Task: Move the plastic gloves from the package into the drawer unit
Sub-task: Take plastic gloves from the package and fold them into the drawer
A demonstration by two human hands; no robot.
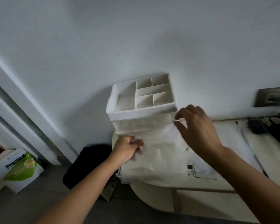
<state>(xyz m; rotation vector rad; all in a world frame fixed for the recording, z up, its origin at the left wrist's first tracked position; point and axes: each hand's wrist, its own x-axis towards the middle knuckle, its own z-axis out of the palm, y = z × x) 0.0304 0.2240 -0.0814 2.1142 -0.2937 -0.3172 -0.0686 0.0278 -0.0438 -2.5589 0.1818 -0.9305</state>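
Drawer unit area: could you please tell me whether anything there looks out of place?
Mildly, yes: what looks like the pulled-out drawer of the drawer unit, heaped with plastic gloves that the left hand grips, juts past the table's rounded edge, so it looks precarious.

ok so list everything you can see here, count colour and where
drawer unit: one, white, on the countertop against the wall
plastic package: one, clear with black print, flat on the countertop
plastic gloves: count unclear, translucent white, heaped before the drawer unit
countertop: one, cream, centre and right
wall socket: one, grey, wall at right
cables: several, black, countertop's far right
bag: one, black, floor left of the countertop
carton: one, white and green, floor at far left
left hand: grips the plastic gloves at their left edge
right hand: fingers apart, above the plastic gloves
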